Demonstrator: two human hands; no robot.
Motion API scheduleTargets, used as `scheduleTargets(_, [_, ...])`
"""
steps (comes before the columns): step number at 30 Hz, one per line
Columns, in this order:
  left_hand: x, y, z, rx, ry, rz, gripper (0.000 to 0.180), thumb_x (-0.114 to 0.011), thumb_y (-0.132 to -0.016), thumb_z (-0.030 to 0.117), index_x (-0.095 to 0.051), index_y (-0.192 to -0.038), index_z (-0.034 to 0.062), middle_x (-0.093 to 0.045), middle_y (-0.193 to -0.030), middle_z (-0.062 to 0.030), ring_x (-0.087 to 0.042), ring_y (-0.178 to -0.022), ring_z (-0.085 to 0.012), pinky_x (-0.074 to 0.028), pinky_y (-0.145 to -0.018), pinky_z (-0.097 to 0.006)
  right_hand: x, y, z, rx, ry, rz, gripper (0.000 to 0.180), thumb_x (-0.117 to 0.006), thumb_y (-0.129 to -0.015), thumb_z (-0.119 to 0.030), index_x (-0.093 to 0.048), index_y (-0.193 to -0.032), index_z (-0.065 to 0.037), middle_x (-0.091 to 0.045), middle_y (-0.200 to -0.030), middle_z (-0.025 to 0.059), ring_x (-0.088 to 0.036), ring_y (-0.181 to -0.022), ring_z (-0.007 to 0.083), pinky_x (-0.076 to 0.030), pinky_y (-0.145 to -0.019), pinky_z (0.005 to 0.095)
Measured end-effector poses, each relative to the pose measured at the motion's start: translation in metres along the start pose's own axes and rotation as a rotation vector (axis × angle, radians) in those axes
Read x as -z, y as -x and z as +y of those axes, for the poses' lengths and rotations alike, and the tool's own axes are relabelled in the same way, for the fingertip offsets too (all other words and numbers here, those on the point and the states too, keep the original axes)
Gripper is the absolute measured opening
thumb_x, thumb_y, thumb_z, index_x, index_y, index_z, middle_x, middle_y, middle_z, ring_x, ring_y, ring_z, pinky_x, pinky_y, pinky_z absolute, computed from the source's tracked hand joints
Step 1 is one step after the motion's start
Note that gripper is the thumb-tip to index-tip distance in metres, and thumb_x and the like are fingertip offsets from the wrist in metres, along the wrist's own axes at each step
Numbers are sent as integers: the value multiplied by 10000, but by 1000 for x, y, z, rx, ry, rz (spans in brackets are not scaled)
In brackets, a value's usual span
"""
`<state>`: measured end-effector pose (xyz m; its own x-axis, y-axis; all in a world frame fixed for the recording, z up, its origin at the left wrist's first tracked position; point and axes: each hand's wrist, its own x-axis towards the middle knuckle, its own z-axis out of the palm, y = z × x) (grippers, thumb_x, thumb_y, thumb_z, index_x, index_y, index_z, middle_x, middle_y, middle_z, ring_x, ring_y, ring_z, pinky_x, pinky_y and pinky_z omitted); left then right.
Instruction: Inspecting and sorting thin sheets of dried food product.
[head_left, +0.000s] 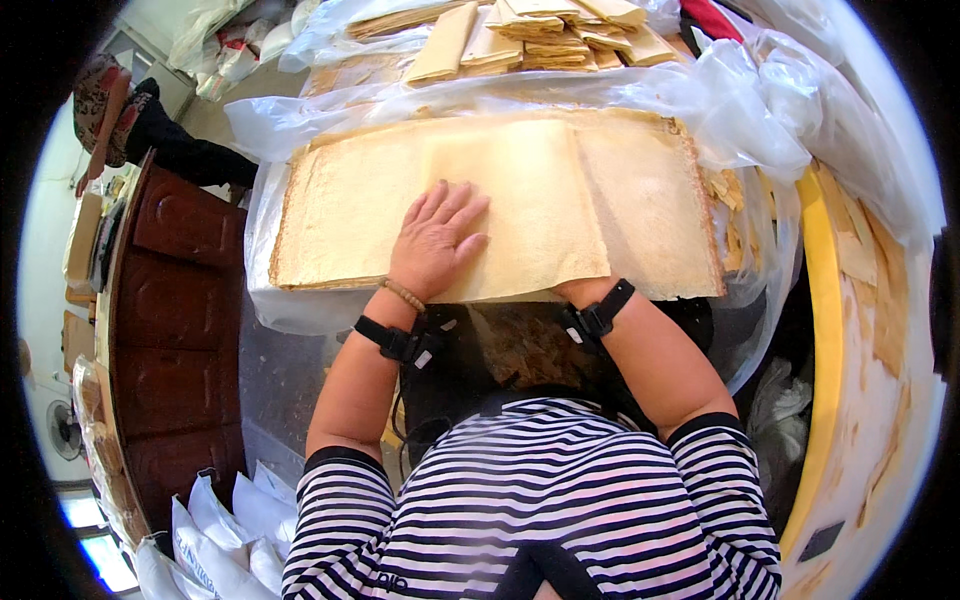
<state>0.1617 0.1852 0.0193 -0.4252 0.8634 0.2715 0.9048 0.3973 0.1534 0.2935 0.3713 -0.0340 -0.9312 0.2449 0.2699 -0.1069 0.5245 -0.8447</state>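
Note:
A wide stack of thin, pale yellow sheets [345, 220] with rough brown edges lies before me. Across its middle, the top sheet [530, 190] is partly folded over, its right edge slanting down toward me. My left hand [436, 236] rests flat on this sheet with its fingers spread. At the front edge, right of centre, my right hand [585, 288] reaches under the folded sheet. That hand's fingers are hidden, so I cannot see whether they grip anything.
Folded bundles of the same yellow sheets [540, 40] are piled behind the stack. Clear plastic film [740, 110] lies around and beneath it. A dark brown wooden panel [180, 310] stands at left, with white sacks [215, 530] below. A yellow-edged surface [825, 330] borders the right.

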Motion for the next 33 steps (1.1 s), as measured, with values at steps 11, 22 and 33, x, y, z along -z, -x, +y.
scheduleTargets(11, [11,5,11,18,-216,-96,504,-546,-944,488,-525,-1414,309,-381,-1557,-70,-260,-1470,-338,-168,-1181,-532,129,71,-61,-407,-351,591,222,-547,-991,-180,-672,-1021,1,-702,-871,81,-665,-818,163,-519,-765,294])
scheduleTargets(22, [-9,23,79,-351,-200,-32,523,-619,-907,136,-493,-1412,184,-466,-1501,-69,-414,-1403,-217,-322,-1159,-396,131,177,-50,-898,-990,327,569,-462,-1005,-524,-530,-1280,-31,-668,-1134,175,-697,-948,256,-596,-701,354])
scheduleTargets(33, [45,40,75,-157,32,-153,752,-742,-760,152,-443,-1449,181,-403,-1532,-109,-349,-1436,-275,-289,-1178,-416,102,161,-59,-798,-911,136,305,-555,-1006,-302,-671,-1090,-33,-707,-928,75,-672,-800,153,-603,-682,337])
